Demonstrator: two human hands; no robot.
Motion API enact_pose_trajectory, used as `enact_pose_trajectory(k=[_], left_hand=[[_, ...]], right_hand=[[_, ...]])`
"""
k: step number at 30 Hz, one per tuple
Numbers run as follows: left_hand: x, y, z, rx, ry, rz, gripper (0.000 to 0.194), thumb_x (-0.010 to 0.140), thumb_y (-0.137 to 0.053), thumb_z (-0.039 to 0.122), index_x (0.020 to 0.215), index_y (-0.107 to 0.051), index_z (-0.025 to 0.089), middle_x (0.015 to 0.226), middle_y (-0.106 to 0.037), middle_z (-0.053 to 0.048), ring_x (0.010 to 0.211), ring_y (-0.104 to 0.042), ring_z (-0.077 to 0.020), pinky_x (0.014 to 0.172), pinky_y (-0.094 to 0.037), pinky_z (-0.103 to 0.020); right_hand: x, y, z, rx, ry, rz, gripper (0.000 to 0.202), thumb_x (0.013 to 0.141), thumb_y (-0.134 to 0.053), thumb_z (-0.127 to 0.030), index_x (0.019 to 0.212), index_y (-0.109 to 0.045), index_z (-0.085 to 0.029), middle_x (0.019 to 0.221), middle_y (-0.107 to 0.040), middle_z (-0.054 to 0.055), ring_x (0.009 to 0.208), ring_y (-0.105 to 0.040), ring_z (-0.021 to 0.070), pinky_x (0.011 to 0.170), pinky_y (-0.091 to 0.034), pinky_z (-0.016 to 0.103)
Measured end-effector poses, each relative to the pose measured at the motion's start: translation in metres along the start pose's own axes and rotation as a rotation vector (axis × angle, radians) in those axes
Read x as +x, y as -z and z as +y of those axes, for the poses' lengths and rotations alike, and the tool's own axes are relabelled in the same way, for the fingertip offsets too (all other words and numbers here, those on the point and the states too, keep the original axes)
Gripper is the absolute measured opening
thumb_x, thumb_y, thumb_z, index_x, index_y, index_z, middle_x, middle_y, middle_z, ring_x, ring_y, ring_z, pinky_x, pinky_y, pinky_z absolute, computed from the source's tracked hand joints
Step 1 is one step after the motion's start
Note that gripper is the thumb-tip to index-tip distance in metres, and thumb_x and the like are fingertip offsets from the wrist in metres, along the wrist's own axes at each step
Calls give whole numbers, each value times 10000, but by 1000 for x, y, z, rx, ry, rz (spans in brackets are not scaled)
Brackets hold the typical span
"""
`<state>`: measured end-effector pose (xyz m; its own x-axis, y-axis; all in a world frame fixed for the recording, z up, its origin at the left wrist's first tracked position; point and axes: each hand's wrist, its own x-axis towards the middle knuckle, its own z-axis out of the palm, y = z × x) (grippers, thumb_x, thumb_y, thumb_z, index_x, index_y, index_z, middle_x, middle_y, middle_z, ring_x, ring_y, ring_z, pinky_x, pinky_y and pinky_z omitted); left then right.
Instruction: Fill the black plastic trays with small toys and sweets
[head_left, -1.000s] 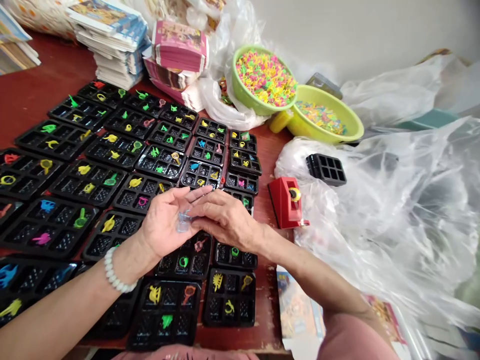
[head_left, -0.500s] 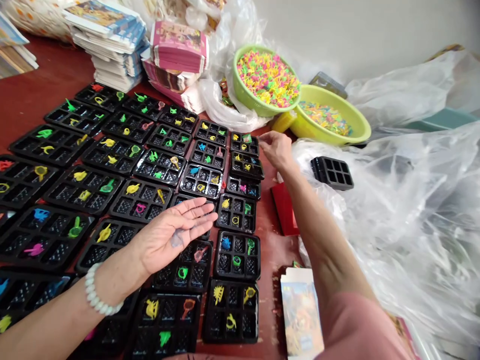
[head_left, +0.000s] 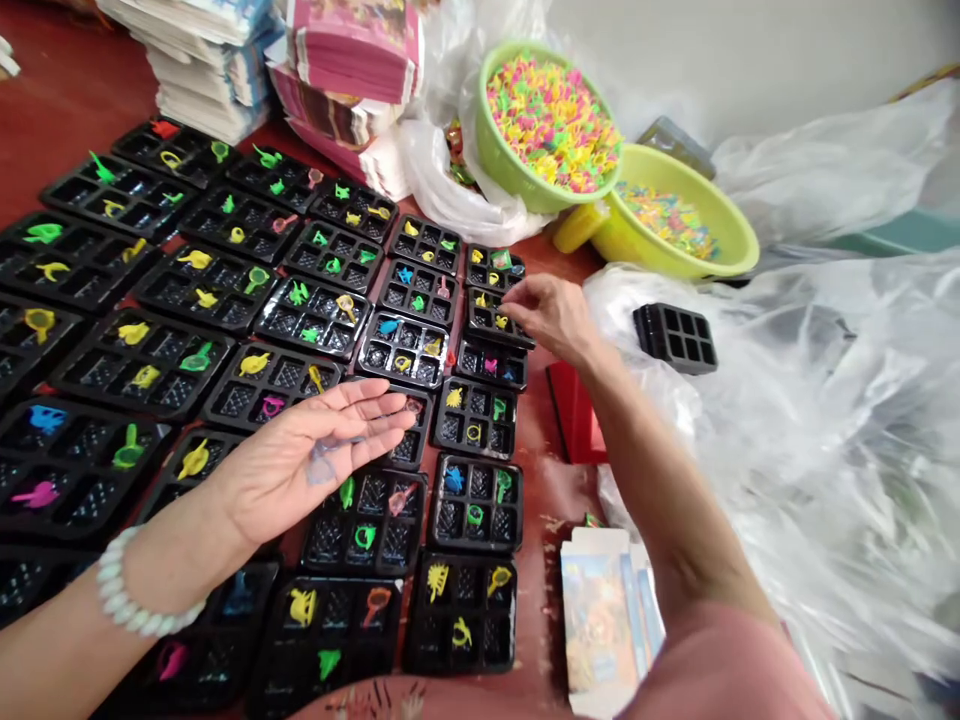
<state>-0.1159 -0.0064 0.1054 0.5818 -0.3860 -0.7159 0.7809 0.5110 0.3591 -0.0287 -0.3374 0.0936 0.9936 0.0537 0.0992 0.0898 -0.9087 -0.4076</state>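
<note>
My left hand (head_left: 319,455) is held palm up above the black trays, its fingers stretched out. A small translucent bluish piece (head_left: 321,466) lies in its palm; its kind is unclear. My right hand (head_left: 553,318) reaches to the right edge of a black six-compartment tray (head_left: 491,325) near the back of the right-hand column. Its thumb and forefinger are pinched together over that tray, and anything between them is hidden. The tray carries small yellow plastic toys. Behind it, another tray (head_left: 484,280) holds a little green packet (head_left: 500,260).
Rows of similar trays (head_left: 410,515) with small coloured toys cover the red table. A green basin (head_left: 510,195) and a yellow-green basin (head_left: 739,235) hold many small plastic pieces. Stacked empty trays (head_left: 679,340) lie on clear plastic bags (head_left: 810,420). A printed box (head_left: 596,620) lies nearby.
My right hand has moved nearer, from beside the rearmost tray to over the tray in front of it. My left hand has shifted slightly left, still palm up. The camera view has shifted.
</note>
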Motion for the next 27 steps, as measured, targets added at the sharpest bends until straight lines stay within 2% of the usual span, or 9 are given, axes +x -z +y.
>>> enact_pose_trajectory(k=[4,8,14,21,27], left_hand=[[-4,5,-1,3,-12,-6,434,802,-488,-171,1071,-740,57,1182,-748,-205,1079,-750,-335,862,-684,-382],[-10,12,-4,4,-12,-3,422,794,-490,-163,1052,-745,54,1148,-756,-209,1053,-759,-331,843,-689,-375],[-22,21,-8,8,-50,-12,430,785,-485,-160,1047,-747,57,1139,-757,-198,1074,-752,-334,848,-689,-367],[-30,32,-13,22,-61,-30,429,787,-506,-149,1062,-750,71,1170,-751,-180,1104,-742,-322,878,-679,-356],[-31,31,-15,28,-59,-24,433,782,-492,-150,1045,-749,78,1162,-753,-179,1094,-747,-314,866,-682,-350]], right_hand=[[-61,-6,-16,-115,123,-120,218,941,-593,-221,987,-801,-178,946,-744,85,839,-655,202,792,-498,320],[-91,-22,-15,-315,88,-193,335,995,-485,-165,1079,-807,-207,980,-708,110,885,-622,226,813,-481,335],[-104,-32,-22,-363,13,-225,353,977,-470,-133,1109,-787,-216,1027,-673,116,915,-601,234,788,-470,331],[-116,-32,-29,-340,3,-264,342,991,-453,-155,1096,-775,-203,984,-653,112,874,-592,227,748,-469,319],[-115,-27,-33,-355,22,-241,332,962,-482,-147,1058,-793,-213,950,-664,103,881,-621,224,736,-469,309]])
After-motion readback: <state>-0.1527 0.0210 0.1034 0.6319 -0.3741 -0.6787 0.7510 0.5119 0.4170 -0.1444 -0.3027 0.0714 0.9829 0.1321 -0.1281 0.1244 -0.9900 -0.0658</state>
